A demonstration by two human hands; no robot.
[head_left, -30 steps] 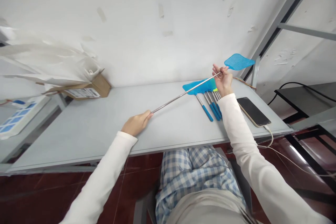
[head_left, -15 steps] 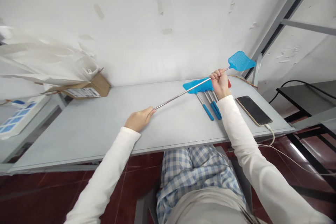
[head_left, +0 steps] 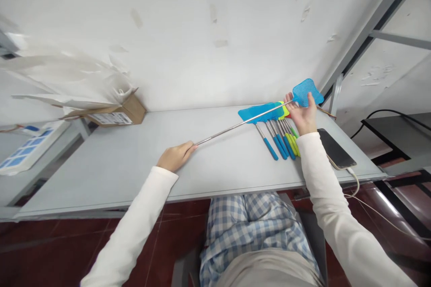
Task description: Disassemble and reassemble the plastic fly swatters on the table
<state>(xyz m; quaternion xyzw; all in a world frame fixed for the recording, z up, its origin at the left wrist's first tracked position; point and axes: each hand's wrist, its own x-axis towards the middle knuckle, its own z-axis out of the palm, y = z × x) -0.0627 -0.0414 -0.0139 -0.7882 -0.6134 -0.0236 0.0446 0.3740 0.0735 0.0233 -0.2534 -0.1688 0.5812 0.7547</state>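
A blue fly swatter (head_left: 232, 128) with a long, extended metal rod slants up to the right across the table. My left hand (head_left: 177, 156) is closed around its lower end, hiding the handle. At the other end, my right hand (head_left: 305, 116) is open, palm up, with its fingers spread under the rod near the blue mesh head and its thumb beside that head. Several other fly swatters (head_left: 281, 136) lie in a row below, with blue, yellow-green and green handles and short rods. A bit of red shows behind my right hand.
A smartphone (head_left: 336, 150) with a white charging cable (head_left: 357, 184) lies at the right of the grey table (head_left: 117, 166). An open cardboard box (head_left: 133, 110) with white wrapping stands at the back left. A white wall (head_left: 188, 54) rises behind.
My right hand has let go of the rod, slid outward toward the swatter head and opened. The raised swatter has dipped slightly. More of the handles in the row show now.
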